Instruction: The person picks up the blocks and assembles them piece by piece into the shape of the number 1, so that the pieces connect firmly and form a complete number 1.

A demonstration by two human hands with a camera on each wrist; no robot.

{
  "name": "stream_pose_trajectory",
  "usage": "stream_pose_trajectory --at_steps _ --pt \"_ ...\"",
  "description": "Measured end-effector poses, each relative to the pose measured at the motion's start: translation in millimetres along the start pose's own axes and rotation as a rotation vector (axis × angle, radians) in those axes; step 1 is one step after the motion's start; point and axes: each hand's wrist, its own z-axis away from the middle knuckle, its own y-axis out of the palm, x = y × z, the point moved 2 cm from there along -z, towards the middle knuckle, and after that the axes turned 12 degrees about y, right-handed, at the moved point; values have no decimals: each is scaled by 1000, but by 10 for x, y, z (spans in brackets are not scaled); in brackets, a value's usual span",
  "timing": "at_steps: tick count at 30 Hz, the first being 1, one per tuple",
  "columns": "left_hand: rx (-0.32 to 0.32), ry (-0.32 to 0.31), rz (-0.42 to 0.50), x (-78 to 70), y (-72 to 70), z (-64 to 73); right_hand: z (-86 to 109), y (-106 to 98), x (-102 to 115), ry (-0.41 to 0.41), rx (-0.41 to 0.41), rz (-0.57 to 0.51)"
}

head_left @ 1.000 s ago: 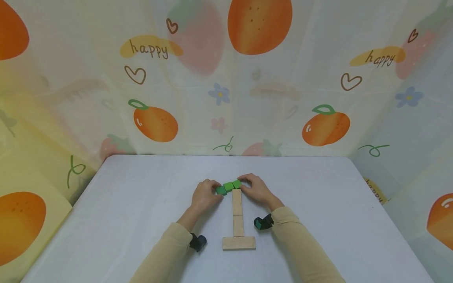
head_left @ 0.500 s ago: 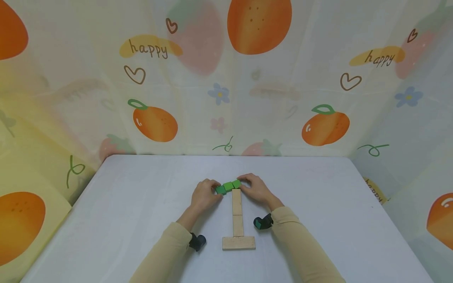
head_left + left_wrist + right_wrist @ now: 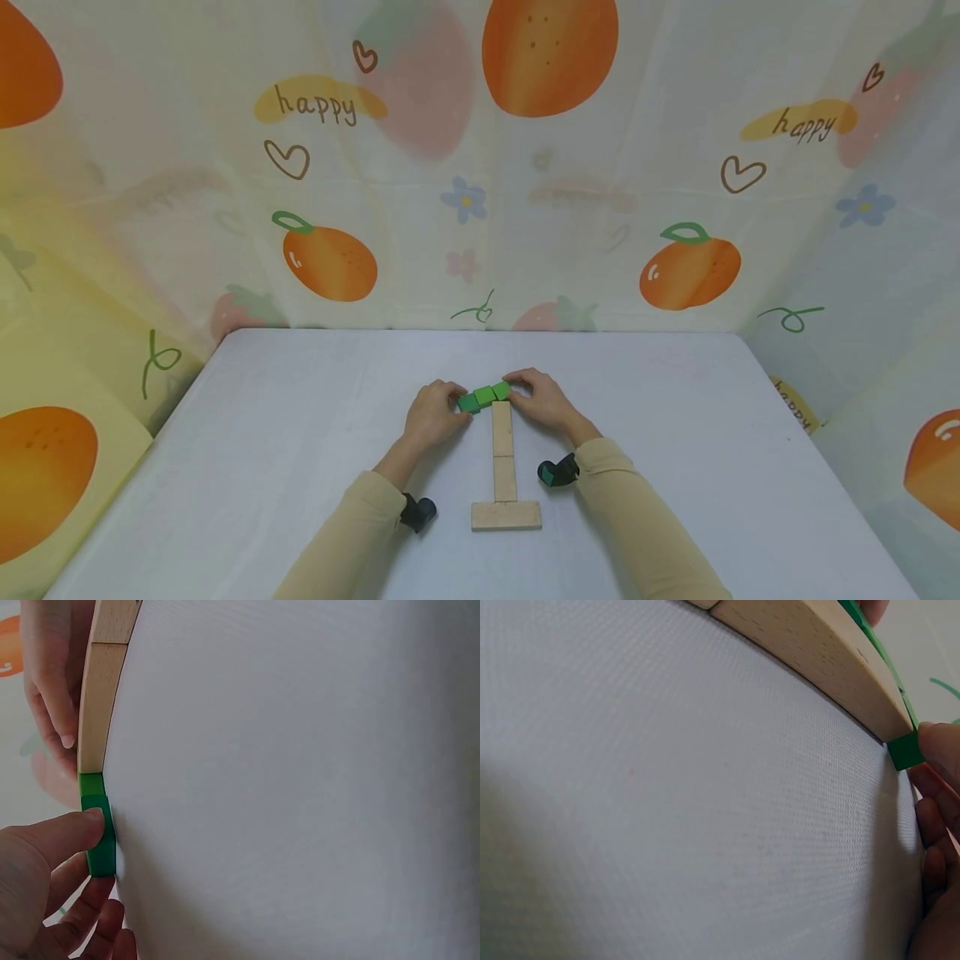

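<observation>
Three green blocks lie end to end in a slanted row at the far end of a wooden column. My left hand [image 3: 435, 414] pinches the lower-left green block [image 3: 468, 404] between thumb and fingers. At the row's other end, my right hand [image 3: 546, 404] pinches the upper-right green block [image 3: 501, 390]. The middle green block [image 3: 483, 396] touches both neighbours. Two wooden blocks, a far one [image 3: 502, 429] and a near one [image 3: 505, 479], form the column. In the left wrist view, the left thumb covers part of a green block [image 3: 103, 859].
A wider wooden block [image 3: 506, 516] lies crosswise at the column's near end, toward me. All of this is on a white-covered table [image 3: 300, 400]. Behind it hangs a fruit-print cloth [image 3: 420, 250]. A small black camera is on each wrist.
</observation>
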Motion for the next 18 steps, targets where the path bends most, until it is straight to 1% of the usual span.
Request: stream_pose_trajectory --at_steps 7,15,18 --pt "1 -17 4 -11 2 1 -4 15 -16 11 -6 -3" --pt "18 7 5 5 -9 0 0 10 -13 18 0 0" --pt "28 13 3 16 -24 12 2 0 -9 18 17 9"
